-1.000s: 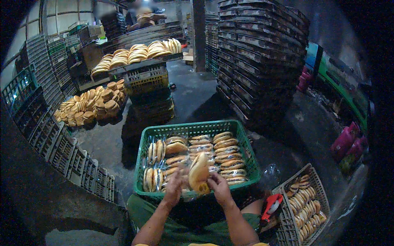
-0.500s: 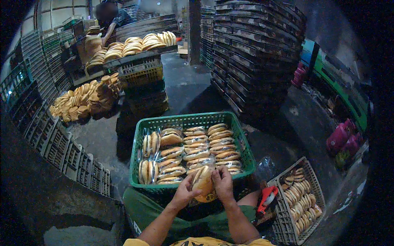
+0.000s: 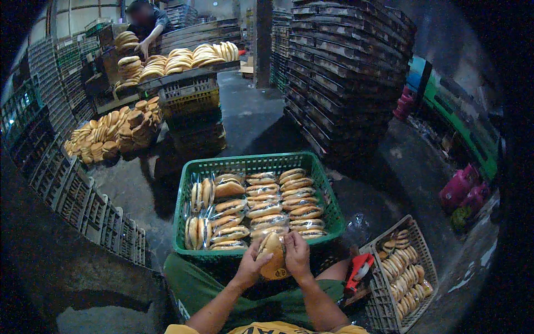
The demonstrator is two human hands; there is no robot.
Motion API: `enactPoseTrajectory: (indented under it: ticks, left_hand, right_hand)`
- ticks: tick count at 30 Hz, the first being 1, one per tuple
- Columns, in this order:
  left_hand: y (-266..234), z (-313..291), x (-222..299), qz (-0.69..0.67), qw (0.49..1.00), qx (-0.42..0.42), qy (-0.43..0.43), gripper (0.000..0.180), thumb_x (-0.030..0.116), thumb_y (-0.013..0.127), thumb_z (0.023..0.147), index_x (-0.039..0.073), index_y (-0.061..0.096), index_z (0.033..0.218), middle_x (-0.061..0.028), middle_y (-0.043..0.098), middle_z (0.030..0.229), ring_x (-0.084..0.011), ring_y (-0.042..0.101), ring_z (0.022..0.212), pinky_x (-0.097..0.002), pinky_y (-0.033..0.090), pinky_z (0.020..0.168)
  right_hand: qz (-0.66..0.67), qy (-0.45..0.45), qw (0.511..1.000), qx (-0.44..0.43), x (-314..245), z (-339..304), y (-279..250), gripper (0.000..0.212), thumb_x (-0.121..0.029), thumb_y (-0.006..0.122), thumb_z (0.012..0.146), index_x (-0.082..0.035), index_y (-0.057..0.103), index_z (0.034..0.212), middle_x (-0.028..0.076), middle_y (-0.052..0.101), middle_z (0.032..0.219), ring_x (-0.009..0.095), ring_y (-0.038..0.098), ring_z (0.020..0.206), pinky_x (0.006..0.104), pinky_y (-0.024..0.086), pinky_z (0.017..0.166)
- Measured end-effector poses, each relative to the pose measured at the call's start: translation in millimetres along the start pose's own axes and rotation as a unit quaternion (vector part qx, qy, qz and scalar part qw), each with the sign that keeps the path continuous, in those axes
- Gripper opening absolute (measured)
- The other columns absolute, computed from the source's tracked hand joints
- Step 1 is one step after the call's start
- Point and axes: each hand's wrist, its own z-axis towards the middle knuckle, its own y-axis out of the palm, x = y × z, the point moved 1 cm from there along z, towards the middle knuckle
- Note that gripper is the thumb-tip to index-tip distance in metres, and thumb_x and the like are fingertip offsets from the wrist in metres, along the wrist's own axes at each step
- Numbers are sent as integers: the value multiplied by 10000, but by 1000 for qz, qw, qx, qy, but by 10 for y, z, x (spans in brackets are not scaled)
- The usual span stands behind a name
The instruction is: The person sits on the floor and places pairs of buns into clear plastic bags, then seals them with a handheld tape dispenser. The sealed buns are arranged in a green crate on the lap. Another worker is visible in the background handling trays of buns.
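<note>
Over the near rim of a green plastic crate [image 3: 192, 251], I hold a round bun in a clear plastic bag [image 3: 273, 263] upright between both hands. My left hand [image 3: 249, 269] is closed around its left side, with the thumb across the front. My right hand [image 3: 297, 259] is closed at its right edge, fingers pinching the bag near the top; the fingertips are partly hidden. Inside the crate, several bagged buns with dark filling [image 3: 264, 201] stand on edge in rows, and a few at the left are turned crosswise.
At my right, a red tape dispenser [image 3: 360, 271] lies beside a grey crate [image 3: 384, 312] of buns. Tall stacked dark trays [image 3: 347, 78] rise ahead. Farther left, a person [image 3: 150, 28] reaches toward buns on a tray [image 3: 206, 69]; a bun pile [image 3: 105, 133] lies below. Pink sacks [image 3: 461, 186] stand right.
My right hand has shifted slightly left, closer to the bagged bun's top. At the back, the person's arm has moved, and a stack of buns now shows at the tray's left end.
</note>
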Motion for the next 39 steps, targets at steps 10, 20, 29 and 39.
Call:
enactPoseTrajectory:
  ticks: [10, 20, 29, 39]
  left_hand:
    - [55, -23, 108, 56, 993, -82, 67, 767, 323, 804, 832, 17, 429, 1429, -116, 552, 1349, -218, 529, 1251, -353, 436, 1051]
    - [60, 72, 136, -263, 963, -62, 19, 679, 420, 685, 911, 28, 438, 1407, -113, 552, 1336, -242, 509, 1283, -386, 432, 1066]
    - [180, 6, 115, 13, 999, 25, -34, 327, 132, 715, 899, -11, 617, 1177, -84, 666, 1101, -144, 617, 1026, -302, 487, 931]
    - [104, 39, 84, 143, 989, 27, -14, 326, 188, 730, 889, -20, 674, 1134, -66, 690, 1010, -131, 624, 942, -290, 490, 871]
  right_hand:
    - [114, 16, 992, -52, -42, 87, -187, 389, -346, 620, 994, -23, 560, 785, -36, 520, 704, 93, 448, 672, 284, 417, 620]
    - [285, 172, 940, -80, -6, -107, -279, 290, -249, 523, 1017, 5, 662, 1030, 154, 648, 799, 180, 617, 736, 370, 486, 676]
    - [121, 78, 989, 24, -129, -54, -173, 180, -169, 614, 966, 4, 646, 930, 73, 640, 783, 133, 600, 747, 334, 484, 658]
    - [235, 79, 968, 24, -57, -11, -237, 115, -127, 716, 909, -32, 659, 877, -14, 622, 782, 70, 546, 709, 245, 450, 638]
